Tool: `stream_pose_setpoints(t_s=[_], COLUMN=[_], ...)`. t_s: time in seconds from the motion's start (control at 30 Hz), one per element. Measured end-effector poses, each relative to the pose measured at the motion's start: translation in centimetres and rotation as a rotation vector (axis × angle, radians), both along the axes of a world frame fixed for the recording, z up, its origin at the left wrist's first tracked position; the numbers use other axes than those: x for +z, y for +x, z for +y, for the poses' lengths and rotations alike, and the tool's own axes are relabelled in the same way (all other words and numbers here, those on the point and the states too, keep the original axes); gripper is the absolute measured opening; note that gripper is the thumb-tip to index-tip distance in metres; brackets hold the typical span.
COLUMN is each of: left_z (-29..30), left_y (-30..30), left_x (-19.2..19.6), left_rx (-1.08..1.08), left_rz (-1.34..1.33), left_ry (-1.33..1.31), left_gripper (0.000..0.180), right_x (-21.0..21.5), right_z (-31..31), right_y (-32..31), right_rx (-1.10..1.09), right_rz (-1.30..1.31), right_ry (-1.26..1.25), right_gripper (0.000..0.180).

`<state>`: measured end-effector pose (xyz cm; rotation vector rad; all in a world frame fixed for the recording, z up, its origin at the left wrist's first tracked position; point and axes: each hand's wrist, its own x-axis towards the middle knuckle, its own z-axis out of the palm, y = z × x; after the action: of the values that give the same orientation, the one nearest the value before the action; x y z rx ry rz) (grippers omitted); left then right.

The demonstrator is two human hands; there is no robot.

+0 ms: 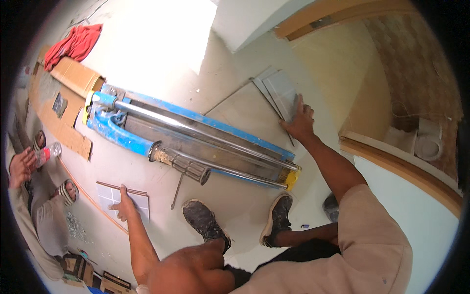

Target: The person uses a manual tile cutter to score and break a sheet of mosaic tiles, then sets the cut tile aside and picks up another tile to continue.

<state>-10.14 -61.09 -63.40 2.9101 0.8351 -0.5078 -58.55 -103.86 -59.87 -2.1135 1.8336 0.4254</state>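
My left hand [126, 208] lies on a short stack of light grey tiles [106, 197] on the floor at the left. One finger stretches to the stack's far edge and the thumb points left across the top tile. My right hand [301, 122] spans the near end of a pale grey tile [280, 88], thumb on one side and fingers along the other. More tiles lie beneath that one. Between my hands a blue manual tile cutter [196, 132] with steel rails and yellow ends rests aslant, its ribbed handle [193, 170] towards me.
Flattened cardboard [73, 130] and a red cloth [78, 45] lie at the far left. Another person's hands [22, 166] are near a plastic bottle [48, 151]. Cartons [115, 284] stand at the lower left. My black shoes [203, 218] are beside the cutter. A doorway sill [391, 152] borders the right.
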Motion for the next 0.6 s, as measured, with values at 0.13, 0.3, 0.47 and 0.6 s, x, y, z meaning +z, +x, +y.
stream_pose_setpoints(t_s=[0.13, 0.3, 0.47, 0.6], left_z=[0.0, 7.2, 17.2, 10.1], left_y=[1.0, 4.0, -3.5, -20.0], left_x=[0.6, 0.5, 1.2, 9.7], left_rx=[-0.048, 0.047, -0.86, -1.104], left_rz=[0.074, 0.24, 0.153, 0.462], left_ry=[-0.081, -0.309, -0.252, -0.388], left_gripper=[0.146, 0.133, 0.026, 0.028], right_x=[1.2, 8.9, 19.1, 32.1], right_z=[-2.7, -4.7, -1.9, 9.9], right_y=[1.6, 3.3, -6.8, -20.6], right_rx=[-0.061, 0.117, 0.395, 0.152], right_rz=[0.008, 0.18, -0.217, 0.331], right_ry=[0.043, 0.071, 0.337, 0.748], right_gripper=[0.127, 0.097, 0.049, 0.055])
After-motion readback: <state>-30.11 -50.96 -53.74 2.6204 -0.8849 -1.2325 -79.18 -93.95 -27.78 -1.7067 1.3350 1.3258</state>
